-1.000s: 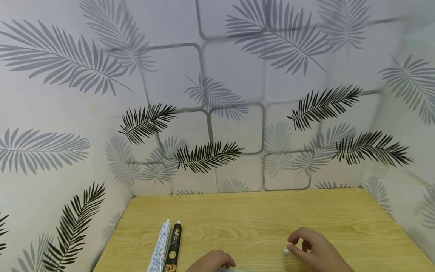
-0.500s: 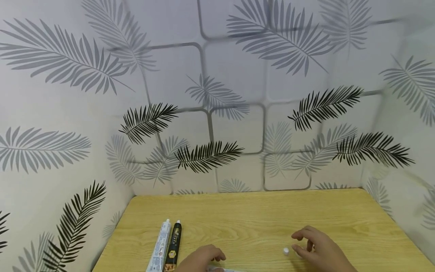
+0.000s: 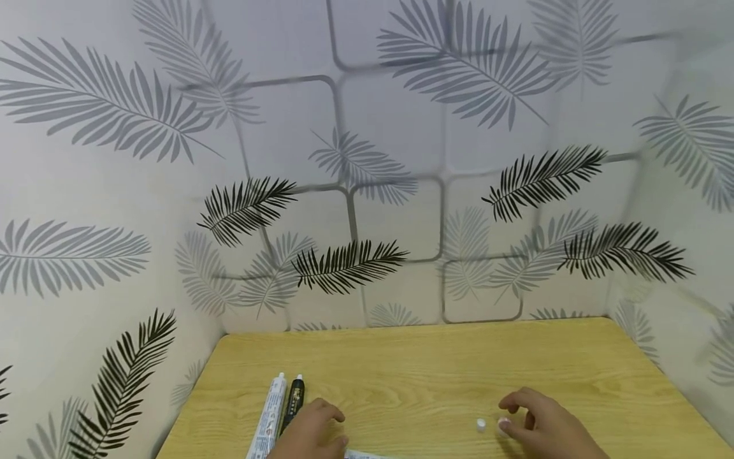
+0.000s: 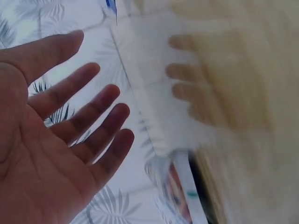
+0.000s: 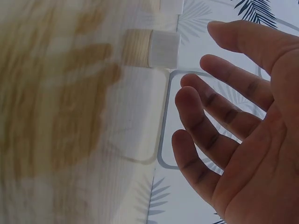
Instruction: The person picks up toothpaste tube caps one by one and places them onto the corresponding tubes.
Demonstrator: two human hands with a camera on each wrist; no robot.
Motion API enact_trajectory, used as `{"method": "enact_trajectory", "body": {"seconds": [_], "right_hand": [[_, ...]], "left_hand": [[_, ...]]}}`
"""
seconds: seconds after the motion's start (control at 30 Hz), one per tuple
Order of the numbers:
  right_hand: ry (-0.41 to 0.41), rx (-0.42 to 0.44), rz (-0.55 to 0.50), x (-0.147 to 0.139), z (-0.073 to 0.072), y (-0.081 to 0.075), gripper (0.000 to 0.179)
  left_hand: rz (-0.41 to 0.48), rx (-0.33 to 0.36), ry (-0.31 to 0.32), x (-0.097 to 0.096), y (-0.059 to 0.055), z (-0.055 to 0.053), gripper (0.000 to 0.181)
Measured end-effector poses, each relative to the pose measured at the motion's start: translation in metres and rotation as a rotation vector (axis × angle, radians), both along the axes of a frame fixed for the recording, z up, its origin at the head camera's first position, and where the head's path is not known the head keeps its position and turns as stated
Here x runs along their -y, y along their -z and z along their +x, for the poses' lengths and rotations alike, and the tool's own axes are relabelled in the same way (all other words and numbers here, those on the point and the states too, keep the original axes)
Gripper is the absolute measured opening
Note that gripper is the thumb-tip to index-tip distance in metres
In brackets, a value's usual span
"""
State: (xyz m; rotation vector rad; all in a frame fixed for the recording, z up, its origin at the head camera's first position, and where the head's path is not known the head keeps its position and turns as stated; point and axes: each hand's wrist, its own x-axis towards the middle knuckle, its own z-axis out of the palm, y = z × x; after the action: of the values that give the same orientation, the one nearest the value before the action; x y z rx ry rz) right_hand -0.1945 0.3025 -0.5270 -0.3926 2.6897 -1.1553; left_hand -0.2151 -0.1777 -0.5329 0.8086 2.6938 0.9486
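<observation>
My left hand (image 3: 312,430) hovers beside the black toothpaste tube (image 3: 294,398), partly covering it, with a white toothpaste tube (image 3: 268,414) lying to its left. In the left wrist view the fingers are loosely spread and hold nothing. Another pale tube (image 3: 367,455) shows at the bottom edge by the left thumb, mostly out of view. My right hand (image 3: 545,426) is at the right, its fingers relaxed and loosely bent. A small white cap (image 3: 481,424) stands on the table, and a second cap (image 3: 503,426) is by the right thumb. Both caps (image 5: 164,49) appear apart from the fingers in the right wrist view.
The wood-grain table (image 3: 401,363) has a shiny surface that reflects the hands. A wall (image 3: 395,146) with a leaf pattern rises behind its far edge and along both sides.
My left hand has moved left, from the pale tube at the bottom edge toward the two tubes. My right hand has shifted slightly right, and a second white cap now shows by its thumb.
</observation>
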Motion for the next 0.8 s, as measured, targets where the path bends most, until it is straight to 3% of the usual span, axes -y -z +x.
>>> {"method": "enact_trajectory", "body": {"seconds": [0.17,0.37,0.5,0.67,0.8], "right_hand": [[0.0,0.029,-0.012,0.001,0.0,0.0021,0.038],[-0.004,0.02,-0.026,0.0035,0.0016,0.0027,0.04],[-0.011,0.012,-0.032,0.0062,0.0013,0.004,0.042],[-0.029,0.043,-0.04,0.0076,-0.0021,0.0065,0.042],[-0.03,0.053,-0.018,0.0088,-0.0039,0.0082,0.041]], "left_hand": [[-0.013,0.028,-0.205,0.0068,-0.0104,-0.0001,0.037],[-0.014,-0.068,-0.399,0.0066,-0.0098,0.0037,0.046],[-0.064,-0.114,-0.502,0.009,-0.0082,0.0031,0.051],[-0.106,-0.103,-0.58,0.0102,-0.0096,0.0009,0.059],[-0.117,-0.08,-0.579,0.0105,-0.0104,-0.0018,0.062]]}}
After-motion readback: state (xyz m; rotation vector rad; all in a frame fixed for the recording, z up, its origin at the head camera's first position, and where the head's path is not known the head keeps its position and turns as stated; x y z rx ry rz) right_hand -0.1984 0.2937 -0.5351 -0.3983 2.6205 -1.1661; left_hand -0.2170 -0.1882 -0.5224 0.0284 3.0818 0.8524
